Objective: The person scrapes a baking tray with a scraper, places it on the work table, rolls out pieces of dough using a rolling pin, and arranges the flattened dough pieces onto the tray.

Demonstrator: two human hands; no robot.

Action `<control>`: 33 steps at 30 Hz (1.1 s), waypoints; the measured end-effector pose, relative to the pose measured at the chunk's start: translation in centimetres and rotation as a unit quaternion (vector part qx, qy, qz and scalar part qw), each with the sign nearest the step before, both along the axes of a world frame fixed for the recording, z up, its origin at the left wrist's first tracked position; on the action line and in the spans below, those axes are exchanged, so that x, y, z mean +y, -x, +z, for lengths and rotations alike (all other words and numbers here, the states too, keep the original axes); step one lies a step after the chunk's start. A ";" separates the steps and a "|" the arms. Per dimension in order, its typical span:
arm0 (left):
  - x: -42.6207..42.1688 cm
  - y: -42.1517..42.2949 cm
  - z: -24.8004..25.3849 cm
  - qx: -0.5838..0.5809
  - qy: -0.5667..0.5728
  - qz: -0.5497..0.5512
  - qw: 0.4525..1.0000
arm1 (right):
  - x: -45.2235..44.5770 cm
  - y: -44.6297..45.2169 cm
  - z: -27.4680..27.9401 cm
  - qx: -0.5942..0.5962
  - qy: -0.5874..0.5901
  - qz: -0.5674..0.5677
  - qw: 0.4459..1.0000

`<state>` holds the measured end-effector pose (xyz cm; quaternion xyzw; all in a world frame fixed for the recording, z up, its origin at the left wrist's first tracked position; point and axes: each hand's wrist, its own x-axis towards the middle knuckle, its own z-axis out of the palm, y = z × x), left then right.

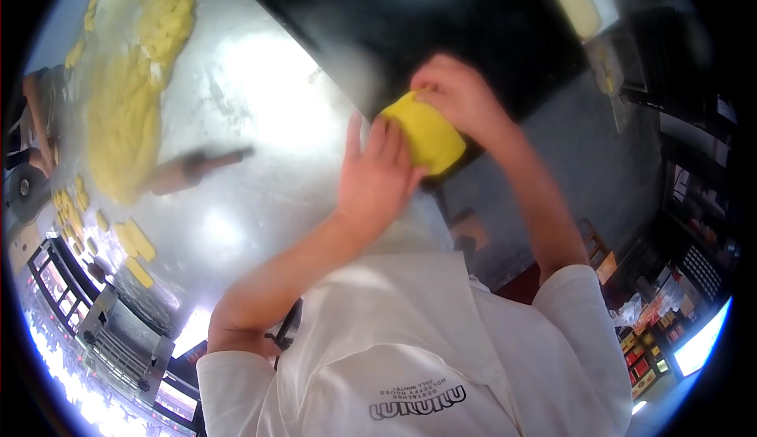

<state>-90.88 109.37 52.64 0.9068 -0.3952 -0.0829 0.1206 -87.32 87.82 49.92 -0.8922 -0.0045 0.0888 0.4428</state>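
A flat, rounded piece of yellow dough is between my hands, over the near edge of a black flat surface. My left hand holds its left side, with fingers on top and the thumb near the lower edge. At the upper right edge, my right hand pinches the dough between thumb and fingers. The dough's underside is hidden, and I cannot tell whether it touches the black surface.
To the left, a shiny metal worktop carries a large yellow dough mass, a rolling pin and several small dough pieces. Another person's arm shows at the far left. Shelves with colourful packages stand at the lower right.
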 end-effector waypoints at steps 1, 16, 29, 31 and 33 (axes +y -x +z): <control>0.1 0.0 0.1 0.003 0.004 -0.001 1.000 | 0.0 0.0 0.0 -0.025 0.000 0.004 1.000; 1.9 -0.8 0.7 0.054 0.072 0.000 0.996 | -1.0 1.1 0.4 -0.067 0.016 -0.073 0.995; 0.6 0.7 0.5 0.088 0.078 -0.154 0.981 | -2.8 5.5 3.8 0.136 0.143 -0.052 0.979; 0.5 0.8 0.5 0.094 0.079 -0.150 0.981 | -2.2 5.7 3.6 0.137 0.152 -0.054 0.977; 0.6 0.7 0.4 0.104 0.078 -0.154 0.979 | -2.0 5.9 3.0 0.133 0.143 -0.046 0.980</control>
